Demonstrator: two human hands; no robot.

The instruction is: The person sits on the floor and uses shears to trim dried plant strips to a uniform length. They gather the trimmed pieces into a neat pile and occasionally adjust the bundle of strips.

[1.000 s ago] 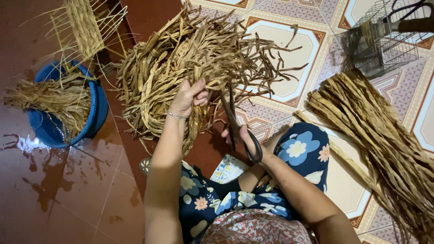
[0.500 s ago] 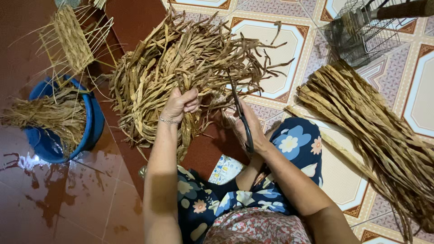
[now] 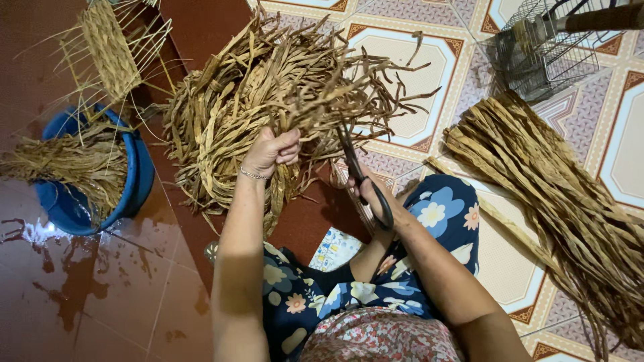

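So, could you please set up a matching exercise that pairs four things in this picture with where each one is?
Things:
1. black-handled metal scissors
2. round blue plastic basin
3. grey wire basket
4. tangled bundle of dried brown plant strips

Places:
A. top right, on the patterned tiles
B. gripped by the left hand
C. in the right hand
D. far left, on the wet red floor

Pairs: 1-C, 2-D, 3-A, 4-B

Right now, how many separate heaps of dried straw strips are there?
3: the big bundle in the left hand, a wet clump in the blue basin, and a long sheaf at right.
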